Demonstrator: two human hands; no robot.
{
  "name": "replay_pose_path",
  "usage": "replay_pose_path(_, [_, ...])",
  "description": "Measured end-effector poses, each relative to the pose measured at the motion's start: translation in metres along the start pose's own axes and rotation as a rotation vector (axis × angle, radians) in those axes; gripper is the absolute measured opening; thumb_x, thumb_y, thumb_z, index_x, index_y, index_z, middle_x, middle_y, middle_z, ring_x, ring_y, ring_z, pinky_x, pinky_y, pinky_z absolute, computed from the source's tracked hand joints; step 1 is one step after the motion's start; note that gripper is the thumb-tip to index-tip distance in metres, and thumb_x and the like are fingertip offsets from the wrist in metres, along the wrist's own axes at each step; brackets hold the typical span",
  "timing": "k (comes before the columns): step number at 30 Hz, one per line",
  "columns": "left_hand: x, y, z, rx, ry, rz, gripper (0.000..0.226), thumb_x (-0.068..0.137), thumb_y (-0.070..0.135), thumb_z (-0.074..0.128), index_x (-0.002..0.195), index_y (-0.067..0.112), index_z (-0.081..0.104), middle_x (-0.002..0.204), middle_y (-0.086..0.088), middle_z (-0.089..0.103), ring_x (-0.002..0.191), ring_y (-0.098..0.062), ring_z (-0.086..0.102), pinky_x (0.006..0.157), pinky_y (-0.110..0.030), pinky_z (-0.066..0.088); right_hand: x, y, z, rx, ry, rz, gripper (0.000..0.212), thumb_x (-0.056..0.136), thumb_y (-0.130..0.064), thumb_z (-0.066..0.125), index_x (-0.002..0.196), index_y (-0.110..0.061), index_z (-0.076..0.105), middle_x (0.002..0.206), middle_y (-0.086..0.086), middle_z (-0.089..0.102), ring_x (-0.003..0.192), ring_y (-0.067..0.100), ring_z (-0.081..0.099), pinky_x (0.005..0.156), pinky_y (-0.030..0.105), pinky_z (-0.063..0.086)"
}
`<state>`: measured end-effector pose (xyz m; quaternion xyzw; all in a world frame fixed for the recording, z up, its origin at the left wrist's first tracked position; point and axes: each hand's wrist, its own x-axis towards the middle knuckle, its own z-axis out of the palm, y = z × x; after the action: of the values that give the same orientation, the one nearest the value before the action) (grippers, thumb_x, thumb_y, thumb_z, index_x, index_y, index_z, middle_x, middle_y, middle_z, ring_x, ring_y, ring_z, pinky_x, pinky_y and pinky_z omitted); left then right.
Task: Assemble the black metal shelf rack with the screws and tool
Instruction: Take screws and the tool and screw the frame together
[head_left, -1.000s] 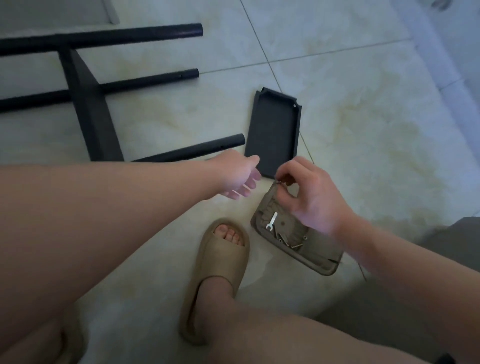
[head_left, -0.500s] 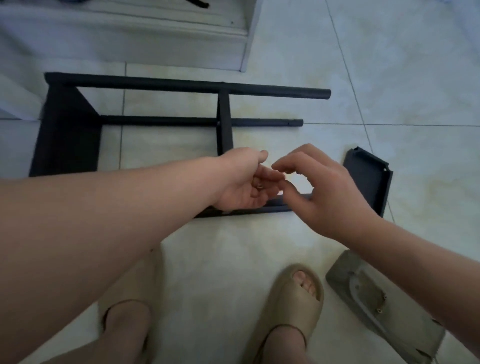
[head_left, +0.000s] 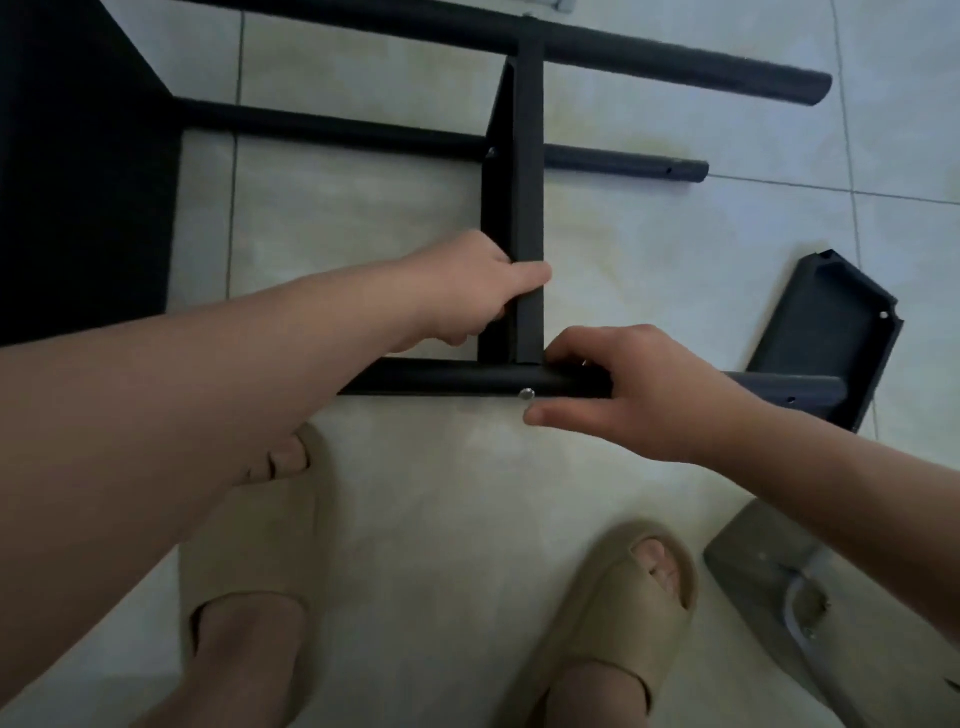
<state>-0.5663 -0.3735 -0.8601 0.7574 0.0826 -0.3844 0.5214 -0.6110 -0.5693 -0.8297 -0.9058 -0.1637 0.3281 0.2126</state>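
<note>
The black metal shelf rack (head_left: 524, 156) lies on its side on the tiled floor, with several round poles running left to right and a shelf panel standing edge-on between them. My left hand (head_left: 475, 283) grips the near end of that panel (head_left: 529, 218). My right hand (head_left: 618, 389) curls over the nearest pole (head_left: 452, 376) just right of the panel, thumb below the pole. A silver screw head (head_left: 527, 394) sits in the pole's front side, just above my thumb tip. A loose black shelf panel (head_left: 831, 332) lies at the right.
A grey tray (head_left: 810, 613) holding small hardware lies on the floor at the lower right, partly behind my right forearm. Both feet in beige slippers (head_left: 608, 623) stand near the bottom. A large dark rack panel (head_left: 78, 171) fills the left edge.
My hands parted after meeting in front of the rack. The left hand now grips the standing panel and the right has settled on the nearest pole by the screw. The view moved closer.
</note>
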Motion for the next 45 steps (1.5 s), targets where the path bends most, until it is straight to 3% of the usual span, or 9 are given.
replay_pose_path(6, [-0.010,0.002,-0.002,0.014,-0.108,-0.010,0.038,0.103,0.037,0.050,0.071,0.017,0.042,0.053,0.002,0.034,0.049,-0.016,0.026,0.048,-0.025,0.024,-0.006,-0.014,0.011,-0.056,0.098,-0.016,0.048,0.077,-0.067,0.059,0.088,-0.021,0.062,0.067,-0.007,0.057,0.063,0.010,0.050,0.063,0.037,0.044])
replay_pose_path(14, [-0.041,-0.022,0.015,0.027,-0.419,-0.062,0.032,0.106,0.021,0.044,0.074,0.018,0.036,0.059,-0.001,0.028,0.048,-0.012,0.021,0.048,-0.025,0.019,-0.053,-0.028,0.063,-0.020,0.029,0.091,0.041,0.076,-0.075,0.055,0.077,-0.035,0.048,0.068,-0.013,0.049,0.062,0.008,0.048,0.058,0.031,0.034])
replay_pose_path(18, [-0.043,-0.025,0.015,0.029,-0.449,-0.051,0.027,0.106,0.021,0.044,0.080,0.014,0.040,0.059,0.000,0.025,0.046,-0.011,0.020,0.047,-0.025,0.018,-0.059,-0.025,0.071,-0.089,0.297,0.117,0.091,0.067,-0.082,0.061,0.131,-0.018,0.052,0.124,0.000,0.051,0.112,0.023,0.051,0.094,0.040,0.046])
replay_pose_path(20, [-0.041,-0.024,0.013,0.031,-0.466,-0.055,0.031,0.105,0.022,0.045,0.076,0.016,0.038,0.056,0.002,0.025,0.046,-0.010,0.021,0.047,-0.024,0.019,-0.056,-0.023,0.068,-0.209,0.319,0.112,0.120,0.064,-0.090,0.053,0.155,-0.016,0.029,0.157,0.010,0.030,0.145,0.032,0.030,0.115,0.050,0.029])
replay_pose_path(22, [-0.039,-0.025,0.012,0.021,-0.476,-0.055,0.036,0.105,0.023,0.046,0.071,0.018,0.034,0.054,0.004,0.027,0.045,-0.010,0.021,0.045,-0.022,0.020,-0.047,-0.021,0.061,-0.313,0.246,0.057,0.132,0.065,-0.095,0.046,0.163,-0.018,0.003,0.170,0.010,-0.003,0.157,0.034,-0.003,0.122,0.059,0.008])
replay_pose_path(24, [-0.039,-0.026,0.012,0.002,-0.481,-0.051,0.037,0.105,0.022,0.046,0.070,0.018,0.034,0.052,0.005,0.028,0.045,-0.010,0.021,0.045,-0.022,0.021,-0.037,-0.018,0.055,-0.412,0.197,-0.028,0.136,0.067,-0.098,0.042,0.163,-0.015,-0.005,0.170,0.012,-0.014,0.156,0.035,-0.015,0.121,0.067,0.001])
replay_pose_path(36, [-0.035,-0.038,0.004,-0.063,-0.572,-0.078,0.033,0.103,0.023,0.052,0.071,0.015,0.046,0.055,0.005,0.029,0.046,-0.009,0.024,0.046,-0.023,0.023,-0.021,-0.012,0.052,-0.443,0.195,-0.239,0.130,0.076,-0.087,0.049,0.160,0.002,0.005,0.169,0.018,-0.007,0.157,0.034,-0.006,0.124,0.062,0.008])
replay_pose_path(41, [-0.022,-0.054,-0.019,-0.106,-0.281,-0.203,0.026,0.090,0.002,0.047,0.093,0.009,0.072,0.066,-0.003,0.056,0.050,-0.011,0.046,0.047,-0.022,0.035,-0.017,-0.010,0.055,-0.445,0.202,-0.248,0.129,0.078,-0.085,0.049,0.160,0.004,0.005,0.169,0.021,-0.006,0.157,0.037,-0.005,0.125,0.059,0.009])
replay_pose_path(45, [-0.020,-0.061,-0.014,-0.167,-0.338,-0.241,0.042,0.087,-0.016,0.035,0.092,0.008,0.070,0.083,-0.008,0.068,0.065,-0.014,0.063,0.058,-0.022,0.048,-0.016,-0.009,0.057,-0.455,0.225,-0.260,0.129,0.078,-0.086,0.049,0.159,0.005,0.007,0.168,0.023,-0.003,0.156,0.039,-0.003,0.125,0.060,0.012])
